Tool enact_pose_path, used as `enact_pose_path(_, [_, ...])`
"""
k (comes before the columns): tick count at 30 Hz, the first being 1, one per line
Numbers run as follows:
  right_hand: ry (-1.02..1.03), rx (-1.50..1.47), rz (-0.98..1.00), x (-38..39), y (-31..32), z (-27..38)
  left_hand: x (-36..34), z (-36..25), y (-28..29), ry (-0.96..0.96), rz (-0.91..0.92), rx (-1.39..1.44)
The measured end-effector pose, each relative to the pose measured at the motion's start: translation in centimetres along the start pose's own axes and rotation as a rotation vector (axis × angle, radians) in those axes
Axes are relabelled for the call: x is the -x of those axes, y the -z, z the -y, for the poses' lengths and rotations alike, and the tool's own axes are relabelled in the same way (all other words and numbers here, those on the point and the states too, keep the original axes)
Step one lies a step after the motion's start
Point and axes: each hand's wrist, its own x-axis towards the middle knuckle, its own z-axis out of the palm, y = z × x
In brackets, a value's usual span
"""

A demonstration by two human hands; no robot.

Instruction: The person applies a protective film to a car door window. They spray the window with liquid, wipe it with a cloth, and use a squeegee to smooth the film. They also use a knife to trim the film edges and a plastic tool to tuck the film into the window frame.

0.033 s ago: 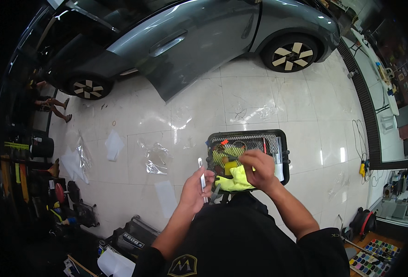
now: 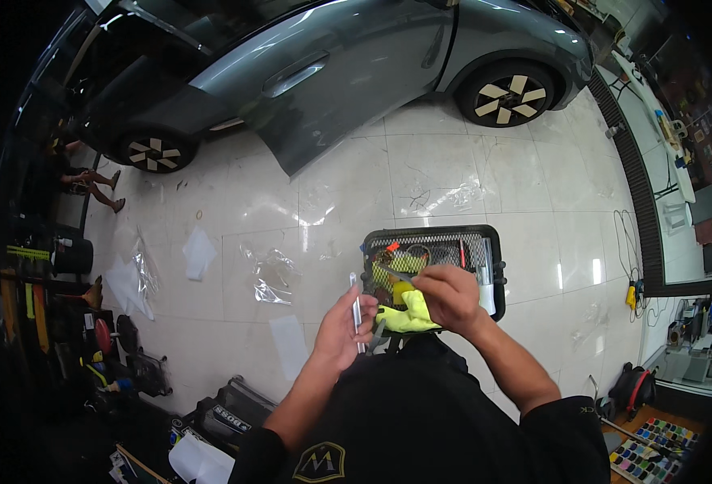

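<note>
Gripping slim silver tool (image 2: 357,310) in L hand (image 2: 340,334), just L of frame ctr, w/ fingers curled round approx. mid-length; long axis near up-down in pic, w/ slight L lean at top. Pinching thin grey strip (image 2: 399,275) in R hand (image 2: 453,302), R of tool, w/ closed fingertips; strip aimed upper L, clear of tool. Hard to make out strip's far end vs. mesh basket (image 2: 497,242). Can't tell exact kind of either.

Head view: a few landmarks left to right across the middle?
A white sheet → crumpled clear film → left grip holding a slim silver tool → right grip → yellow-and-black object.
</note>
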Motion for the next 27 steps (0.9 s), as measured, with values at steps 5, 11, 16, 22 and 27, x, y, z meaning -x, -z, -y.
enact_pose_path(5, [0.21, 0.029, 0.264, -0.5, -0.5, 2.5, 2.6, -0.6, -0.1, -0.024, 0.052, -0.112])
enact_pose_path(11, [0.268, 0.079, 0.365, -0.2, -1.8, 5.2, 3.8, 0.0, 1.4, -0.067, -0.023, -0.01])
enact_pose_path(16, [0.289, 0.055, 0.355, -0.3, -3.3, 6.8, 4.6, 0.0, 3.2, -0.079, -0.031, 0.008])
enact_pose_path(22, [0.36, 0.0, 0.311, -1.1, -4.8, 7.8, 5.6, -0.4, 5.1, 0.03, 0.083, 0.197])
enact_pose_path(27, [0.358, 0.042, 0.37, -0.9, -5.2, 8.4, 6.2, -0.6, 5.3, -0.085, -0.003, 0.091])
